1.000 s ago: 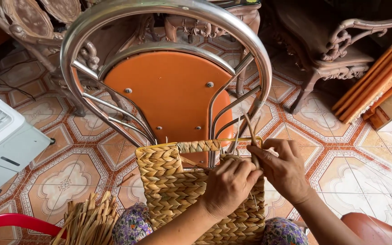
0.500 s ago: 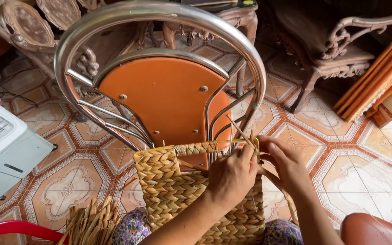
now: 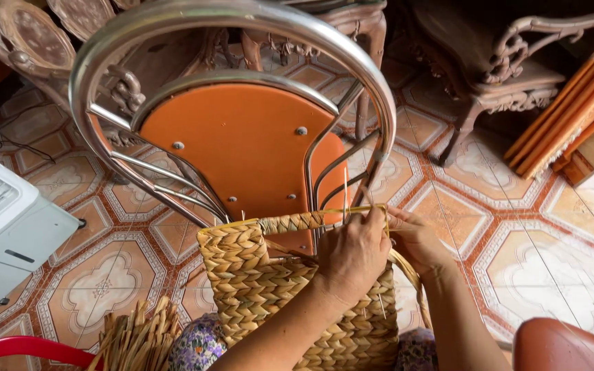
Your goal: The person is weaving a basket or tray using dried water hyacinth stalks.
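A woven straw basket [image 3: 269, 288] rests on my lap, its braided rim leaning against the steel frame of a chair [image 3: 242, 20] with an orange seat [image 3: 242, 151]. My left hand [image 3: 353, 255] is closed over the basket's upper right corner at the rim. My right hand [image 3: 417, 240] sits just behind it, pinching a thin straw strand [image 3: 352, 210] that runs along the rim. Loose straw ends stick up by the fingers. A curved straw piece [image 3: 410, 271] hangs below my right wrist.
A white boxy appliance [image 3: 1, 227] stands at the left on the patterned tile floor [image 3: 531, 240]. A bundle of straw [image 3: 139, 340] and a red rim [image 3: 22, 350] lie at the lower left. Carved wooden furniture [image 3: 510, 62], orange boards [image 3: 572, 117] and a brown seat [image 3: 565, 347] are at the right.
My right hand has drawn in close behind my left at the rim corner, and the upright strand it held has come down along the rim. The left hand stays on the basket.
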